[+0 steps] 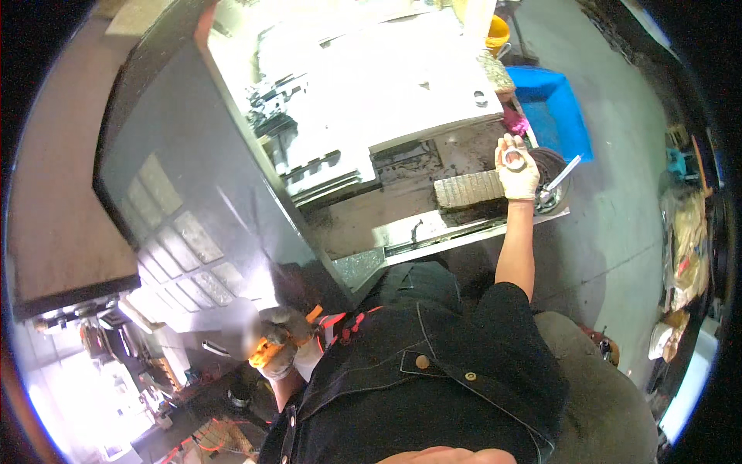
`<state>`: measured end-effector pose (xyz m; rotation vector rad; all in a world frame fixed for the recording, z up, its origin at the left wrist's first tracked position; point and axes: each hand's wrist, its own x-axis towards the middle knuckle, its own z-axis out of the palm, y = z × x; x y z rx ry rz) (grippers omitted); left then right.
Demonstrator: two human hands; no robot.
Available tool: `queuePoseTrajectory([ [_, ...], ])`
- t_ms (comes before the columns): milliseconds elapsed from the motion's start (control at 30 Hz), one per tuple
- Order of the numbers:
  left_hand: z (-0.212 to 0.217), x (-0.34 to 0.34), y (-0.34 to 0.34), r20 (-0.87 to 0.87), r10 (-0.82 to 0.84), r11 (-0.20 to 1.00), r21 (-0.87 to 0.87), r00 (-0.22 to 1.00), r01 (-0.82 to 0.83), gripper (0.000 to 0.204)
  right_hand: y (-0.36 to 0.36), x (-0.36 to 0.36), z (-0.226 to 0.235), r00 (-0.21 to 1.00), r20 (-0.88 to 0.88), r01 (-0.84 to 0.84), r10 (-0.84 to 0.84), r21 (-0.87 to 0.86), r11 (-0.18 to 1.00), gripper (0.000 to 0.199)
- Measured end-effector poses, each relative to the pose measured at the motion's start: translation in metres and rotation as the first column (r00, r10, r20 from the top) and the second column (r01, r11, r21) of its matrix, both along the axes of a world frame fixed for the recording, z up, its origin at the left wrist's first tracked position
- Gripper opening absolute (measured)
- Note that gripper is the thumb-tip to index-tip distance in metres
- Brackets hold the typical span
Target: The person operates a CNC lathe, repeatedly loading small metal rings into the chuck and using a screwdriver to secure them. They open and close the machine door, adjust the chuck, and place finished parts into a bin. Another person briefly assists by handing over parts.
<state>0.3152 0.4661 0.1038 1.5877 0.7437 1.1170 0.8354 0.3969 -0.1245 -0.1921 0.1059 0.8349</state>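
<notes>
My right hand (516, 172), in a pale glove, is held palm up over the right end of the bench. A metal ring (513, 160) lies in its palm, the fingers slightly curled round it. A ribbed, tan block (468, 190) is just left of that wrist. On the other side stands a round dark pan (550, 199) with a white-handled tool (563, 172) across it. At the lower left my gloved left hand (278, 366) is closed around an orange-yellow object (267, 352) whose kind I cannot make out. A similar small ring (480, 99) sits on the brightly lit white surface.
A large grey panel door (201, 178) rises between my left arm and the bench (363, 220). Beyond the bench's right end are a blue bin (572, 116), a pink cloth (515, 122) and a yellow bucket (498, 31). Bagged goods (686, 247) line the far right.
</notes>
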Motion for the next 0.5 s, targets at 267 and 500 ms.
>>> queuePoseTrajectory([
  [267, -0.002, 0.025, -0.005, -0.029, -0.07, 0.997, 0.008, 0.997, 0.07, 0.027, -0.033, 0.025, -0.035, 0.986, 0.075, 0.165, -0.148, -0.455, 0.875, 0.03],
  [500, 0.007, 0.046, -0.014, -0.027, -0.143, 0.989, -0.033, 0.989, 0.143, 0.028, -0.047, 0.049, -0.056, 0.928, 0.271, 0.183, 0.257, -0.929, 0.322, 0.027],
])
